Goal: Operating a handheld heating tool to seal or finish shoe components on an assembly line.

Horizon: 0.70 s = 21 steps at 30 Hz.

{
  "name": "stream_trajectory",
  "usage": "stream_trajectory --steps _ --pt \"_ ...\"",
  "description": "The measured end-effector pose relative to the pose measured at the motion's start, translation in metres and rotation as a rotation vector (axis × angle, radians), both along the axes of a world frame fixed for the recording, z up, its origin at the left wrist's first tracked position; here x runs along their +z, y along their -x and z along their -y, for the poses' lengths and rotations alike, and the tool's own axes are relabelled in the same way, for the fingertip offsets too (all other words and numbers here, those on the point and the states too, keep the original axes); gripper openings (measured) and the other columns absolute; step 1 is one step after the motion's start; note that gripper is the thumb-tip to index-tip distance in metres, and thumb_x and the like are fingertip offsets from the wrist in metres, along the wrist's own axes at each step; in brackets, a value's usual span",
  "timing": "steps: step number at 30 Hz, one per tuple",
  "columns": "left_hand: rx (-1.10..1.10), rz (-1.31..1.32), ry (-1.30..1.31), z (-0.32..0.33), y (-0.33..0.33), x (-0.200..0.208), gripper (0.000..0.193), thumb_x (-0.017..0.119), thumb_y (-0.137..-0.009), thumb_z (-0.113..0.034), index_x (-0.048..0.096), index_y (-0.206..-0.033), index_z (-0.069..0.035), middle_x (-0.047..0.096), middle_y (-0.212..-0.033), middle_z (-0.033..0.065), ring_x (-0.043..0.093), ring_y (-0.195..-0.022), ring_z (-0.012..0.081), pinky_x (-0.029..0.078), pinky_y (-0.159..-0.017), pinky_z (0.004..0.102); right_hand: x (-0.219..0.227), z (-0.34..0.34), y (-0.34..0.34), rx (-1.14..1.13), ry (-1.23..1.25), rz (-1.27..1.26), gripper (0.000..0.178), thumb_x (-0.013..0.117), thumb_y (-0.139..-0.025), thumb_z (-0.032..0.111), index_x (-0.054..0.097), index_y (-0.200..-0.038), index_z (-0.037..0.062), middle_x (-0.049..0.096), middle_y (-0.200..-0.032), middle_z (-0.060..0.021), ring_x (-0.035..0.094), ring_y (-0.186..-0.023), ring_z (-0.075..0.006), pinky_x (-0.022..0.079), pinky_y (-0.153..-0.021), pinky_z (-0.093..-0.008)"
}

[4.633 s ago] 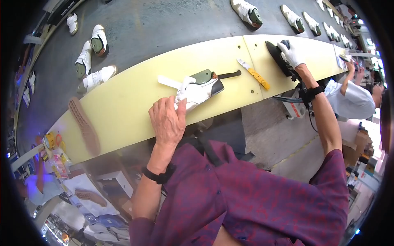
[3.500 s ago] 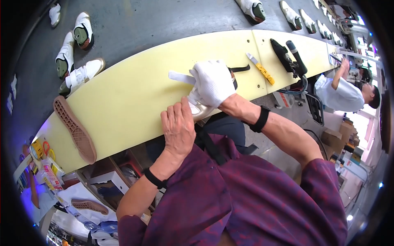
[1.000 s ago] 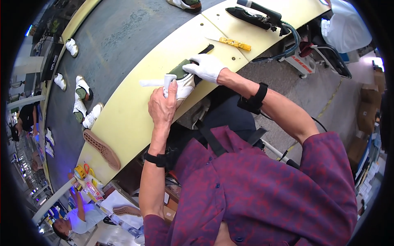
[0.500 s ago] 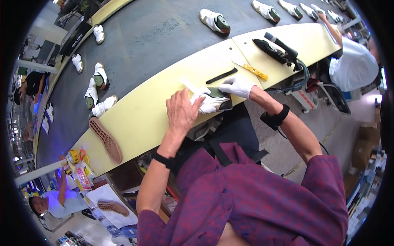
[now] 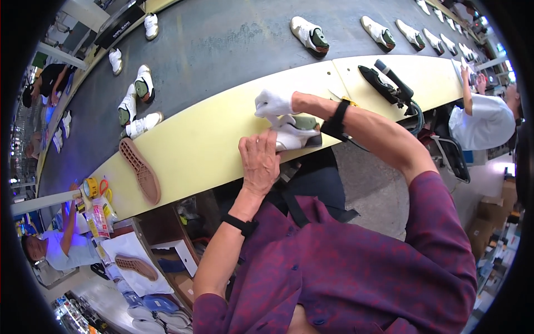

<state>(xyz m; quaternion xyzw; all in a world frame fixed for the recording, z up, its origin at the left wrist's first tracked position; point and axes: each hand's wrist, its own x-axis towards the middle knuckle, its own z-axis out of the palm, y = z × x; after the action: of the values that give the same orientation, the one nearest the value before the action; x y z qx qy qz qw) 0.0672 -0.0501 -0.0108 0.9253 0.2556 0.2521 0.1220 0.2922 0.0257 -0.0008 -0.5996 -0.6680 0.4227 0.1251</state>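
A white shoe point(image 5: 289, 140) with a green lining and dark heel lies on its side along the near edge of the pale yellow worktop. My bare left hand point(image 5: 260, 160) is wrapped over its toe end and presses it against the table. Just beyond the shoe's upper is my right hand point(image 5: 273, 104), in a white glove with its fingers curled in. Whatever those fingers hold, perhaps part of the shoe's tongue, I cannot make out. Past my right wrist, a yellow cutter knife point(image 5: 349, 101) is partly covered by the forearm.
A brown sole point(image 5: 140, 170) lies to the left on the worktop point(image 5: 200, 161). A black handheld tool with a hose point(image 5: 384, 83) rests at the right. Beyond runs a dark conveyor point(image 5: 222, 50) carrying several white shoes. Tape and scissors point(image 5: 100, 188) sit at the left end. A co-worker point(image 5: 481, 125) is at far right.
My right hand has moved left from the shoe's heel opening to beyond its upper, and its forearm now covers the black strip. My left hand stays on the toe. The view has shifted slightly.
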Motion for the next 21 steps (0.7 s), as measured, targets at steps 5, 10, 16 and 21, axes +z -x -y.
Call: stream_trajectory --steps 5,10,16,21 --pt "-0.006 -0.014 -0.015 -0.009 -0.006 0.003 0.063 0.079 -0.081 -0.012 0.055 -0.139 -0.004 0.059 -0.131 0.012 0.054 -0.119 0.0332 0.037 -0.109 0.0497 0.016 0.07 -0.032 0.171 -0.372 0.008 0.008 0.073 -0.091 0.01 0.074 -0.092 0.0027 0.074 -0.09 -0.0105 0.069 -0.081 -0.027 0.055 -0.076 -0.0371" --pt "-0.072 -0.025 -0.019 -0.019 -0.008 0.005 0.068 0.082 -0.078 -0.011 0.052 -0.139 -0.006 0.058 -0.133 0.0112 0.055 -0.119 0.0322 0.038 -0.108 0.0483 0.025 0.107 -0.029 0.247 -0.814 0.243 0.027 0.076 -0.075 0.012 0.075 -0.102 0.0103 0.075 -0.102 -0.0035 0.068 -0.098 -0.0266 0.052 -0.091 -0.0423" --pt "-0.074 -0.022 -0.034 -0.01 -0.01 0.0 0.078 0.086 -0.074 -0.006 0.05 -0.144 -0.005 0.056 -0.137 0.0132 0.052 -0.131 0.0343 0.036 -0.116 0.0532 0.024 0.153 -0.028 0.116 -0.652 0.28 0.039 0.069 -0.097 0.015 0.069 -0.133 -0.0003 0.065 -0.145 -0.018 0.057 -0.136 -0.0419 0.043 -0.117 -0.0507" --pt "-0.121 -0.013 -0.036 0.0 -0.002 -0.007 0.089 0.086 -0.075 -0.007 0.044 -0.153 -0.003 0.05 -0.147 0.0154 0.046 -0.144 0.0357 0.024 -0.128 0.061 0.022 0.135 -0.065 -0.313 -0.188 -0.177 0.047 0.068 -0.104 0.021 0.062 -0.146 -0.0002 0.069 -0.142 -0.0163 0.066 -0.13 -0.0253 0.053 -0.109 -0.037"
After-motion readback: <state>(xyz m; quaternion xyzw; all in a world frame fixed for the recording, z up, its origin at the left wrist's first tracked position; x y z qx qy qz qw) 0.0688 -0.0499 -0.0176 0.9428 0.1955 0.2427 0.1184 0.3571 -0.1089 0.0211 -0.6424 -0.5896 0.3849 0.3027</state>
